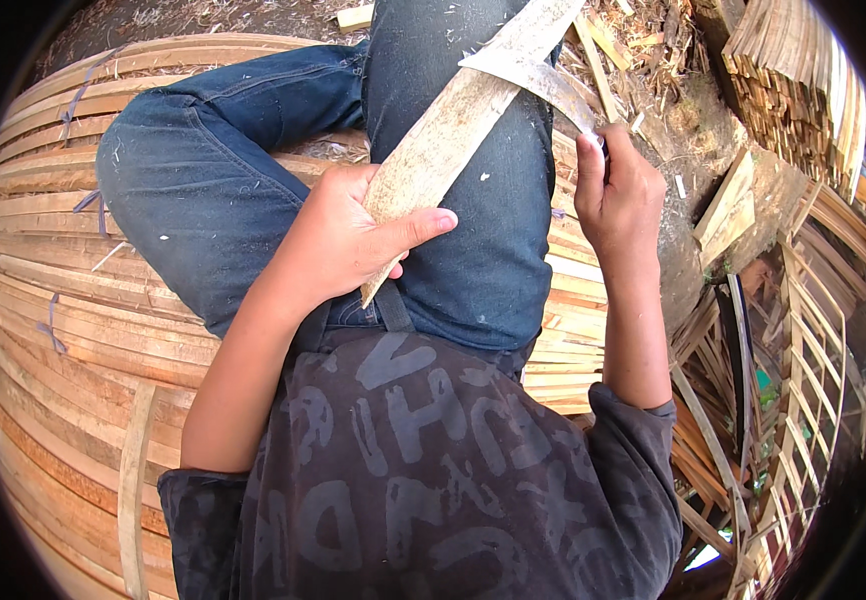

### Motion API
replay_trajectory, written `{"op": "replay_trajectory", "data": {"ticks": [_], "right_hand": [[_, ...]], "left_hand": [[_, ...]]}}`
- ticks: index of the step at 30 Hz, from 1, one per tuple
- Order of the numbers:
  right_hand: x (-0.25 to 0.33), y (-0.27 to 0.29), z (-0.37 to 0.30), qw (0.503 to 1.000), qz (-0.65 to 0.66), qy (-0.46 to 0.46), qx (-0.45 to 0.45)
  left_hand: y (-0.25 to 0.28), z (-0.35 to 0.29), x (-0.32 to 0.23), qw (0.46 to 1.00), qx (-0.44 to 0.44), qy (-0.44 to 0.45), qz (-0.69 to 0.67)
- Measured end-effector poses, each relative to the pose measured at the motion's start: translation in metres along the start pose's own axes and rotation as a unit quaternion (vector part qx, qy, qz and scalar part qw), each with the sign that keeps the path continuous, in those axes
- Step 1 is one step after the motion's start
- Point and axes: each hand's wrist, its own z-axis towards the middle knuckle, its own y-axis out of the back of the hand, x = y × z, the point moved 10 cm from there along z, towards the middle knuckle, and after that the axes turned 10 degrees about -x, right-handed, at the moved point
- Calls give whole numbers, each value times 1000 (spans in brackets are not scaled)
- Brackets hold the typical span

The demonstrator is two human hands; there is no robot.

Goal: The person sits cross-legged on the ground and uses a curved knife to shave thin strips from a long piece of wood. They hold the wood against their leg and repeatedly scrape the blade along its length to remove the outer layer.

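Observation:
My left hand (348, 235) is wrapped round the near end of a long pale piece of wood (443, 140), its thumb lying across the top face. The wood slants over my jeans (498, 220), from my lap toward the upper right. Lying crosswise on its far part is a thin, curved, shiny blade-like strip (543, 82). To the right of my thigh, my right hand (628, 190) pinches the strip's right end between thumb and fingers. Whether that end has a handle cannot be made out.
Bundles of long wooden slats (83, 270), tied with purple string, lie beneath and left of me. A stack of thin wood pieces (793, 90) stands at the upper right. A slatted wooden frame (803, 400) leans at the right. Shavings and offcuts litter the ground.

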Motion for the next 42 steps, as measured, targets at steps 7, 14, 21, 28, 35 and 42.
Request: {"op": "replay_trajectory", "data": {"ticks": [7, 14, 21, 28, 35, 42], "right_hand": [[-12, -5, 35, 985, -106, 132, -39], [-14, -8, 44, 977, -102, 173, -74], [-15, -8, 45, 979, -100, 167, -61], [-29, -49, -7, 931, 284, -178, 145], [-26, -34, -9, 955, 140, -233, 116], [-112, -37, 40, 957, 41, -286, -7]], "left_hand": [[1, 2, -2, 1000, -9, -4, 2], [-1, 5, -5, 1000, -5, 5, 0], [0, 4, -6, 1000, 1, -5, 3], [-7, 5, 4, 993, 69, 21, -95], [-11, 1, 0, 994, 61, 42, -84], [-17, -3, -5, 998, 22, 4, -66]]}}
